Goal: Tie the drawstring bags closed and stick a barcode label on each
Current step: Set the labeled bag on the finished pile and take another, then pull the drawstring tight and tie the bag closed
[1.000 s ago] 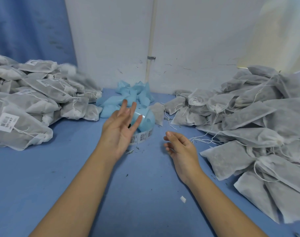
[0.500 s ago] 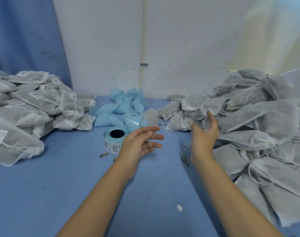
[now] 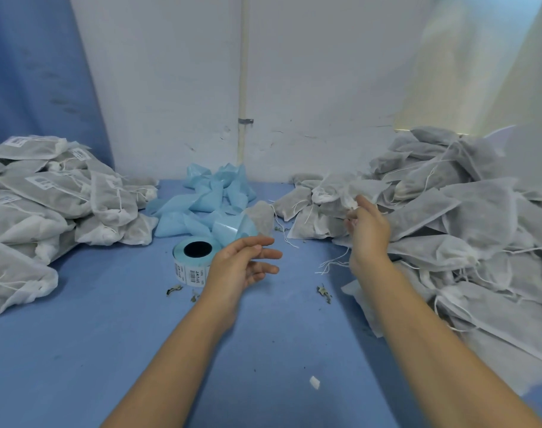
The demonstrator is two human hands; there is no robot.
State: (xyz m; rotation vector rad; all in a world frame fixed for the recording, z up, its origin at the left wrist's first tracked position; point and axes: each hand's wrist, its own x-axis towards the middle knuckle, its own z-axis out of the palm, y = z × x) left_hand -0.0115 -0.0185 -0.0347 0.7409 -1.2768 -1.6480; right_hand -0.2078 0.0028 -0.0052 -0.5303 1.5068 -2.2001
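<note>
A blue work surface (image 3: 78, 350) fills the lower view, speckled with dark marks. Behind its far edge stands a white wall (image 3: 171, 88), scratched low down, with a thin pale pipe (image 3: 244, 72) running vertically, held by a metal clip (image 3: 245, 121). A blue wall or curtain (image 3: 32, 72) rises beyond the left edge; soft yellowish light brightens a pale panel (image 3: 479, 72) at upper right

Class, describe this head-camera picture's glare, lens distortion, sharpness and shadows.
Head view: pale glare washes out the wall at upper right; the wide lens slants the edge of the blue curtain, while the central pipe looks straight; the label roll is sharp, though its print is too small to read; shadows on the table are faint and soft.
</note>
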